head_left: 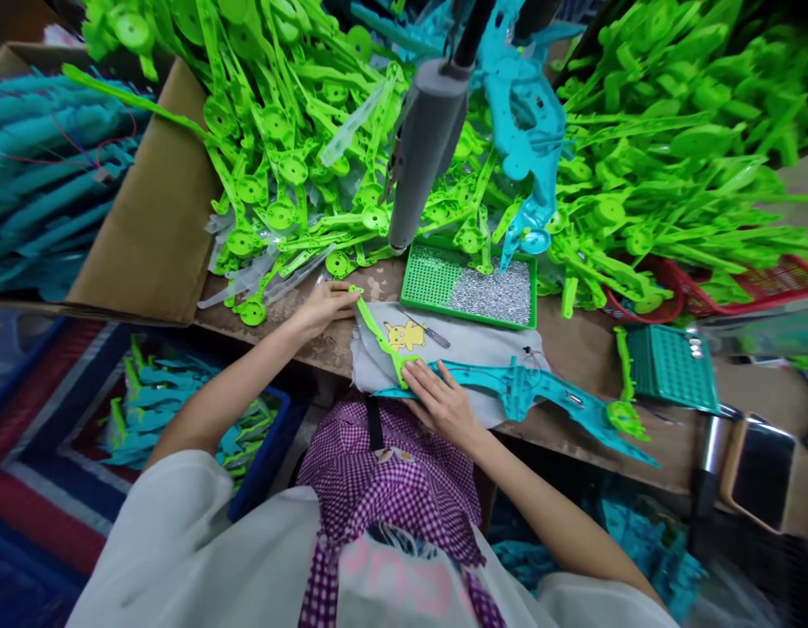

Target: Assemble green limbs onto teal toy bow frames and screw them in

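Observation:
My left hand (329, 307) pinches the upper end of a slim bright green plastic part (379, 331). The part slants down to its wider lower end, which lies over one end of a long blue plastic bow-shaped part (486, 375). Over that overlap, the fingers of my right hand (441, 397) grip the green part and touch the blue one; the contact beneath them is hidden. Under both parts lies a grey cloth (371, 366) with a yellow cartoon figure. A small dark-handled tool (436, 337) rests on the cloth.
A green tray (425, 277) of small silvery pieces stands behind the cloth. Above it hangs a grey powered driver (425, 148). Green parts (279, 166) pile high behind. A cardboard box (142, 209) stands left; a teal basket (672, 366) and phone (762, 471) lie right.

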Motion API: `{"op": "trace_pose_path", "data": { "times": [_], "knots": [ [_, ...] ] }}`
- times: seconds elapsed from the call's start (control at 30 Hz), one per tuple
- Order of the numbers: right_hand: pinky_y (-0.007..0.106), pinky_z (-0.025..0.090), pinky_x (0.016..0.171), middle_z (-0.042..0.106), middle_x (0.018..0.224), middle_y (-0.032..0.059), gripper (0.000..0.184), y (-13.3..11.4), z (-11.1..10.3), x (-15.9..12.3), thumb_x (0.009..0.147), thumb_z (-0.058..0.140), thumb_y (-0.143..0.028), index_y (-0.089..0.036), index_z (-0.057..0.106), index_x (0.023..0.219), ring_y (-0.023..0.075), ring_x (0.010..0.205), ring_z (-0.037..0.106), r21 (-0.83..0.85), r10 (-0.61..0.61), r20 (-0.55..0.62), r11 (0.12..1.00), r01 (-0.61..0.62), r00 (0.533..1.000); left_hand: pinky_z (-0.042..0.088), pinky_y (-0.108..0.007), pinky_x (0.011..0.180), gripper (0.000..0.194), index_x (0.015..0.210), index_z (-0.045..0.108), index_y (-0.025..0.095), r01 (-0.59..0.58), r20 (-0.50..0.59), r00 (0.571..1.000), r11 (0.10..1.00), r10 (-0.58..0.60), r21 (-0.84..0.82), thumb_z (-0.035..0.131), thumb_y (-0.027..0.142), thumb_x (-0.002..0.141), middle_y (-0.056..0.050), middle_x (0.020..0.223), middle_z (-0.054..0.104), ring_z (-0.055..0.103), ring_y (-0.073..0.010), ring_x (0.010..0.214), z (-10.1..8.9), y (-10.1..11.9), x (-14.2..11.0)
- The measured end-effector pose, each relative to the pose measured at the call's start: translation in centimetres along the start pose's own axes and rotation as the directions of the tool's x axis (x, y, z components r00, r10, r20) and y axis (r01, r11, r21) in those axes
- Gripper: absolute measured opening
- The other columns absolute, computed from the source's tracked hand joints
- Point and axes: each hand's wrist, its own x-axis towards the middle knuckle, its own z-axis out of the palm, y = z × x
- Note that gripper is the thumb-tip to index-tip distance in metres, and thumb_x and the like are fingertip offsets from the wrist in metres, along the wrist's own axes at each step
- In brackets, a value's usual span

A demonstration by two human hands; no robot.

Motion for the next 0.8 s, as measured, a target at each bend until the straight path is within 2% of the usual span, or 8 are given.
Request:
{"op": "trace_pose_path", "data": {
  "times": [0.1, 0.2, 0.37, 0.5, 0.6, 0.8],
  "knots": [
    [0.046, 0.031, 0.127, 0.061, 0.144, 0.0117, 0.078, 0.1, 0.0, -0.1, 0.097, 0.061, -0.022, -0.019, 0.020, 0.163, 0.0223, 0.139, 0.055, 0.024, 0.007, 0.015, 1.000, -0.008, 1.000, 0.058, -0.032, 0.086, 0.018, 0.085, 0.062, 0.013, 0.078, 0.033, 0.997, 0.992, -0.075, -0.103, 0.079, 0.013, 0.080, -0.003, 0.082, 0.069, 0.068, -0.0123, 0.076, 0.1, 0.2, -0.3],
    [0.048, 0.029, 0.127, 0.061, 0.143, 0.0113, 0.074, 0.1, 0.1, -0.3, 0.097, 0.060, -0.022, -0.021, 0.025, 0.162, 0.0227, 0.139, 0.054, 0.044, 0.019, 0.035, 0.999, -0.021, 0.999, 0.059, -0.028, 0.082, 0.014, 0.078, 0.063, 0.012, 0.130, -0.004, 0.991, 0.980, -0.133, -0.147, 0.075, 0.005, 0.080, -0.004, 0.076, 0.070, 0.068, -0.0120, 0.073, 0.3, 0.3, -0.2],
    [0.053, 0.025, 0.128, 0.060, 0.144, 0.0116, 0.074, 0.2, 0.0, -0.3, 0.098, 0.059, -0.025, -0.022, 0.023, 0.162, 0.0236, 0.139, 0.054, 0.043, 0.042, 0.041, 0.998, -0.044, 0.998, 0.060, -0.030, 0.079, 0.018, 0.074, 0.061, 0.012, 0.114, -0.108, 0.985, 0.974, -0.137, -0.196, 0.071, -0.001, 0.077, -0.002, 0.071, 0.069, 0.067, -0.0119, 0.067, 1.0, 0.2, 0.1],
    [0.055, 0.023, 0.128, 0.058, 0.147, 0.0120, 0.076, 0.5, -0.6, -0.1, 0.099, 0.058, -0.031, -0.022, 0.018, 0.163, 0.0243, 0.140, 0.053, 0.073, 0.032, 0.060, 0.997, -0.036, 0.998, 0.060, -0.032, 0.082, 0.014, 0.074, 0.064, 0.011, 0.116, -0.109, 0.985, 0.977, -0.137, -0.180, 0.068, 0.000, 0.082, -0.004, 0.073, 0.069, 0.068, -0.0126, 0.068, 1.4, 0.2, 0.2],
    [0.052, 0.023, 0.129, 0.060, 0.144, 0.0113, 0.077, 0.7, -1.0, -0.4, 0.099, 0.058, -0.027, -0.022, 0.015, 0.164, 0.0228, 0.138, 0.055, 0.059, -0.005, 0.015, 0.998, 0.004, 1.000, 0.059, -0.033, 0.084, 0.013, 0.074, 0.066, 0.010, 0.115, -0.115, 0.984, 0.976, -0.138, -0.183, 0.068, 0.000, 0.082, -0.005, 0.074, 0.069, 0.068, -0.0130, 0.070, 1.5, 0.1, 0.4],
    [0.049, 0.035, 0.125, 0.062, 0.143, 0.0091, 0.070, 1.1, -1.2, -0.9, 0.099, 0.056, -0.024, -0.023, 0.025, 0.162, 0.0220, 0.134, 0.059, 0.032, 0.016, 0.037, 0.999, -0.017, 0.999, 0.057, -0.028, 0.084, 0.010, 0.078, 0.068, 0.012, 0.107, -0.088, 0.988, 0.969, -0.130, -0.222, 0.069, 0.003, 0.083, -0.004, 0.076, 0.071, 0.067, -0.0112, 0.070, 1.5, 0.0, -0.3]
  ]
}}
